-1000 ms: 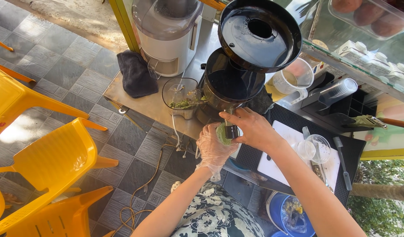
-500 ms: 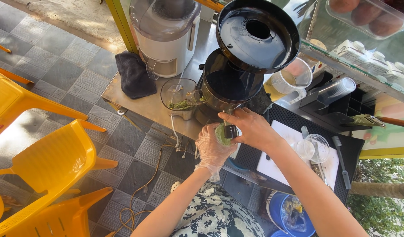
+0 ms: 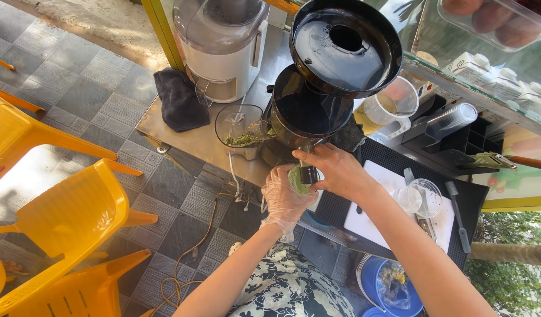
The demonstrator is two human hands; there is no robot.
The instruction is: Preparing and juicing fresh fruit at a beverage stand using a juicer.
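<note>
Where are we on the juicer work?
Done: green pulp sits in the clear jug beside the black juicer. In hand: the gloved left hand cups a green lump under the juicer's small black outlet piece, gripped by the bare right hand. Left: cannot tell.

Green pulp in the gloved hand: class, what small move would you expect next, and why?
Probably the right hand scrapes the black piece once more over the left hand. That gloved palm cups green pulp directly under the piece, below the black juicer, so it seems placed to catch more.
</note>
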